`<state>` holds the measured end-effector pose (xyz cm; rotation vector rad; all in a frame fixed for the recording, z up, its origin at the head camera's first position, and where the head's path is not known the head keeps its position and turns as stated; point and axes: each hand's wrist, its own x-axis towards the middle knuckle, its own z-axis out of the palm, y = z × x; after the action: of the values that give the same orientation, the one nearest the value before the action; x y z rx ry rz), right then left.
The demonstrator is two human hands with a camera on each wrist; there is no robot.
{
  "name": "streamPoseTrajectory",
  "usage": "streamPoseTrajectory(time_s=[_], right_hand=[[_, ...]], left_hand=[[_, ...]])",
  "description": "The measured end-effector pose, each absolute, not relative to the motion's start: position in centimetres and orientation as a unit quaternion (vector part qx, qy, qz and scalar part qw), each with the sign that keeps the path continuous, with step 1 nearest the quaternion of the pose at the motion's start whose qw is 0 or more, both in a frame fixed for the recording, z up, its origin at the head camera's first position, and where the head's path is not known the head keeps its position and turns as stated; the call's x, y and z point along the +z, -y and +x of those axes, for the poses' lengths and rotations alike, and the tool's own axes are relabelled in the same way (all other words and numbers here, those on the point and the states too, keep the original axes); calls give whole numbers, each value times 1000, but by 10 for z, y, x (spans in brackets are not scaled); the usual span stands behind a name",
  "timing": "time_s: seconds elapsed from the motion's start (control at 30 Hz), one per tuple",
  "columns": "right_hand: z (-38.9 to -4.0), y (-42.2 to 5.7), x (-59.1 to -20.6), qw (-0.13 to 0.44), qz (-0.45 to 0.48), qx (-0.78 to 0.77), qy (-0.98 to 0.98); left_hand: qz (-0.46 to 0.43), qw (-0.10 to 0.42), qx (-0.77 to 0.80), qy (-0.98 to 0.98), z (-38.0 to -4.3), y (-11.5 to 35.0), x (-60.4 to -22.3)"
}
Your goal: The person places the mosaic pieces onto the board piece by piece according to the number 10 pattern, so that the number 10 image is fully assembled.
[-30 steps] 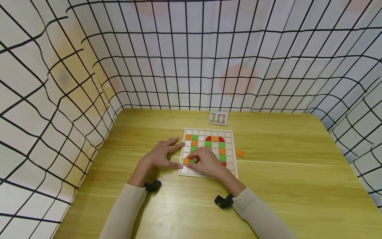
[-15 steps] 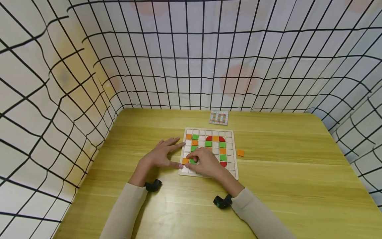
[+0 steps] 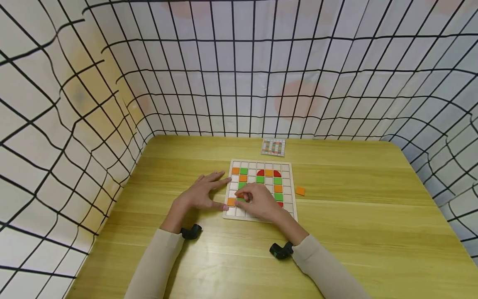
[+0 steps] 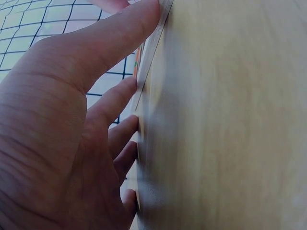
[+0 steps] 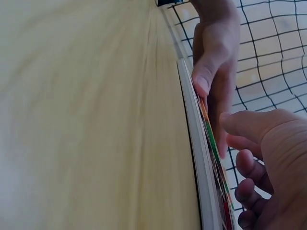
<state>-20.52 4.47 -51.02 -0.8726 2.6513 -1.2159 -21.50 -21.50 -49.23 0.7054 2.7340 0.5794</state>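
Note:
A pale wooden grid board (image 3: 285,211) lies on the table, with orange, green and red tiles in some of its squares. My left hand (image 3: 201,194) is spread at the board's left side, thumb and index fingertips right at its edge, as the left wrist view also shows. My right hand (image 3: 261,202) hovers close over the lower left squares, fingers loosely curled, thumb and index apart with nothing between them. Just left of its fingertips, an orange tile (image 3: 231,202) sits in a square in the leftmost column. The right hand hides several squares and tiles.
A loose orange tile (image 3: 300,191) lies on the table right of the board. Behind the board is a small pattern card (image 3: 273,147) with a coloured grid. Black netting (image 3: 254,72) over pale sheeting surrounds the wooden table (image 3: 373,199) at the back and sides.
The orange tile at the lower left has shifted slightly left and now lies in its square. My right hand's fingers have let go and drawn a little to the right. The left hand stays put.

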Motion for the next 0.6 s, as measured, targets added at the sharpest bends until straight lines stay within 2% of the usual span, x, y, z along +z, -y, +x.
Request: streamPoseTrajectory(time_s=[0.6], right_hand=[[-210,-113,-510,35,-224,-443,-868]], left_hand=[[236,134,198,-942,-217,216,-496]])
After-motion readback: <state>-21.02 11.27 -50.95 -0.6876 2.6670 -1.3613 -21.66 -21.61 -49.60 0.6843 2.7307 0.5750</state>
